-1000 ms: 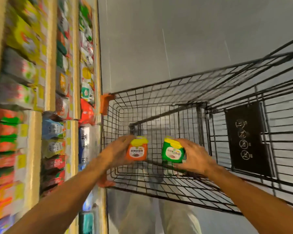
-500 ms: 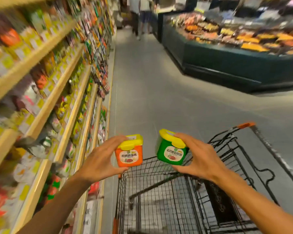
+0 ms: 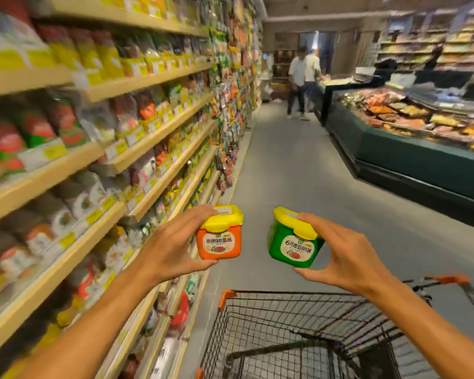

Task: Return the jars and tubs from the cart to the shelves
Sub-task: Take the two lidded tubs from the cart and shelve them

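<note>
Left hand: our left hand point(image 3: 173, 247) grips a squarish orange plastic tub point(image 3: 219, 240), yellow lid, glossy label, upright.
Right hand: our right hand point(image 3: 348, 255) clasps a green tub point(image 3: 294, 246), tilted left.
Cart: black wire cart point(image 3: 298, 332) beneath both tubs, orange corner caps.
Shelves: pale wooden shelves point(image 3: 148, 143) at our left, packed with pouches.

We hold both arms outstretched, our left hand point(image 3: 173, 248) and right hand point(image 3: 348, 258) each clamped around 1 tub.
</note>
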